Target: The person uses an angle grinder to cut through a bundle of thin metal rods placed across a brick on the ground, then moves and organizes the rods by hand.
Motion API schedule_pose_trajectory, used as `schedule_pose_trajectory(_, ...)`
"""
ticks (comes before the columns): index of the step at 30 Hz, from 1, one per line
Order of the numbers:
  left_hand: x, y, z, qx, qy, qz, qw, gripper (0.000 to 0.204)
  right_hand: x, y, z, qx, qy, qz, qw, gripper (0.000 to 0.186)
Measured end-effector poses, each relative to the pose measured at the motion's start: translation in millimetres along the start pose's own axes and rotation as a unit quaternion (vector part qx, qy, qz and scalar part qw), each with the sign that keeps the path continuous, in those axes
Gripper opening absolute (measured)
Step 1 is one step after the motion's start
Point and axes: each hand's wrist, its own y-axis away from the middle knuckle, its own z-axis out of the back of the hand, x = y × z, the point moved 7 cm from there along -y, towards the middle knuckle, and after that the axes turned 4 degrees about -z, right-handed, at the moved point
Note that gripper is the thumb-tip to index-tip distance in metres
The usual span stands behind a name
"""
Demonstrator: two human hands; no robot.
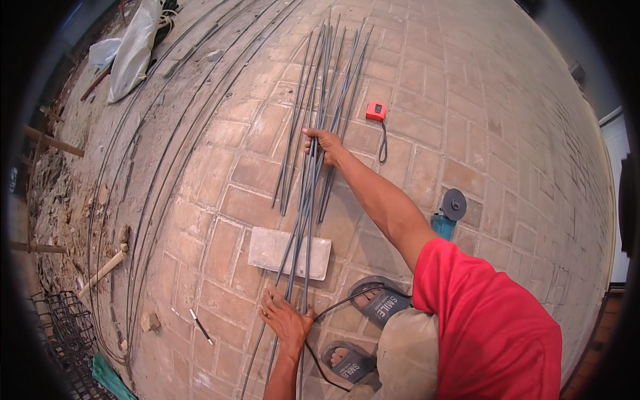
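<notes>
Brick paving — right hand (pixel 325 142) closed on rods (pixel 313 173), left hand (pixel 285 319) flat, fingers apart, pinning ends — keep them even.

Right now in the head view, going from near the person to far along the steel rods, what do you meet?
Left hand pressing the steel rods → pale paving block under them → right hand gripping the bundle → orange tape measure beside it.
</notes>
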Motion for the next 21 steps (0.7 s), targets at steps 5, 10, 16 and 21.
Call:
schedule_pose_trajectory(5,-5,-1,0,0.005,0.01,-0.001,1.0,0.117,-2,-1,4,-0.014,0.008,0.011,1.0,0.022)
schedule_pose_trajectory(10,-2,-10,-2,0.014,-0.023,0.008,1.0,0.119,-6,7,-1,-0.006,0.041,-0.017,0.999,0.025)
schedule_pose_trajectory(16,-14,-22,0,0.016,-0.004,0.001,1.0,0.118,26,25,10,-0.078,0.124,0.034,0.989,0.03)
schedule_pose_trajectory(21,-24,-26,0,0.01,0.008,-0.025,1.0,0.12,92,131,36,-0.12,0.408,0.09,0.901,0.068)
